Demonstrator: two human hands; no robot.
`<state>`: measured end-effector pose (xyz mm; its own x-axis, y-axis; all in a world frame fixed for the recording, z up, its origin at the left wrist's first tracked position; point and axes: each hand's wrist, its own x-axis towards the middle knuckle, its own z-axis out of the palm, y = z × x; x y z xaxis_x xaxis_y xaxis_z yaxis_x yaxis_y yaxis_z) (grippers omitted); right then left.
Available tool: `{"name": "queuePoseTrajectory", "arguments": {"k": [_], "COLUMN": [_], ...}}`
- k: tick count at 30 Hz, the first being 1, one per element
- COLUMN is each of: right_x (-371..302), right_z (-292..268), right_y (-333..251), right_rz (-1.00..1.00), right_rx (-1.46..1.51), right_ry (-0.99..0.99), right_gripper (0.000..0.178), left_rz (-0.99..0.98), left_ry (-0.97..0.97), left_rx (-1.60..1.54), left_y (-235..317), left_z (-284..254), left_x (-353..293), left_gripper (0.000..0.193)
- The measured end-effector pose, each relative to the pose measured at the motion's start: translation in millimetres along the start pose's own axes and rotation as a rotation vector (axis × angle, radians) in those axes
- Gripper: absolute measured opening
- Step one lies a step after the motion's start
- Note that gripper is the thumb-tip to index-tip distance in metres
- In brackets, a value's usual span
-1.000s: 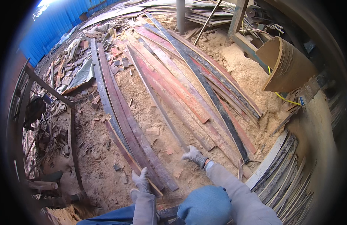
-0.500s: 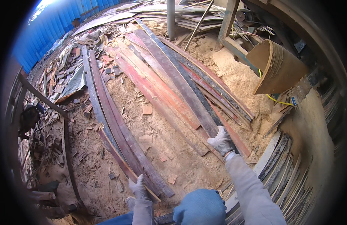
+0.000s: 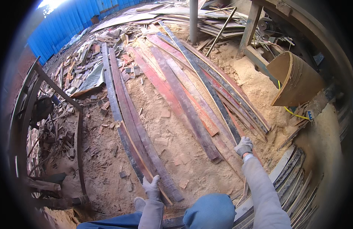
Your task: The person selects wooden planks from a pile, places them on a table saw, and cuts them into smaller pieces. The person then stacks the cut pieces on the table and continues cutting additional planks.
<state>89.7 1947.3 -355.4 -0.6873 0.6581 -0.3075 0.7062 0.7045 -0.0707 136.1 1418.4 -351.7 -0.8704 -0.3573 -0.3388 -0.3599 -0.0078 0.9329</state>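
My right hand, in a pale knit glove, is closed around the near end of a long black plank with a light edge. My left hand, gloved too, grips the near end of a narrow reddish-brown board at the lower left. Beside that board, long purplish-brown planks lie on the sawdust. Between my hands a dark brown plank rests across faded red planks. The fingertips under both boards are hidden.
Wood scraps litter the left, near a dark curved frame. A grey post stands at the back before stacked sheets. A curved brown panel juts in at right. Stacked strips lie at lower right.
My right hand has let go of the dark brown plank, which now lies farther left over the red ones, and has taken hold of the black plank. The whole view has shifted slightly.
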Motion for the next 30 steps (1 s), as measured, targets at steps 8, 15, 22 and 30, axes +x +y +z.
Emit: {"name": "queuePoseTrajectory", "arguments": {"k": [8, 15, 22, 30], "right_x": [-10.0, -68.1, -39.3, 33.6], "right_z": [-1.0, 21.0, 43.2, -52.1], "right_y": [-10.0, -124.3, -154.9, -97.4], "right_rz": [0.127, -0.339, -0.415, -0.089], "right_rx": [0.139, -0.138, -0.185, 0.053], "right_ry": [0.199, -0.063, -0.126, 0.064], "right_gripper": [0.072, 0.141, 0.117, 0.086], "left_rz": [0.04, -0.013, -0.03, -0.007], "left_ry": [0.095, 0.117, 0.104, 0.115], "left_rx": [-0.008, 0.016, -0.017, -0.092], "left_y": [-12.4, -12.1, 1.0, -0.3], "left_z": [-19.0, -26.3, -28.4, -40.6], "left_x": [16.6, 13.8, 9.3, 10.0], "left_gripper": [0.05, 0.037, 0.038, 0.042]}}
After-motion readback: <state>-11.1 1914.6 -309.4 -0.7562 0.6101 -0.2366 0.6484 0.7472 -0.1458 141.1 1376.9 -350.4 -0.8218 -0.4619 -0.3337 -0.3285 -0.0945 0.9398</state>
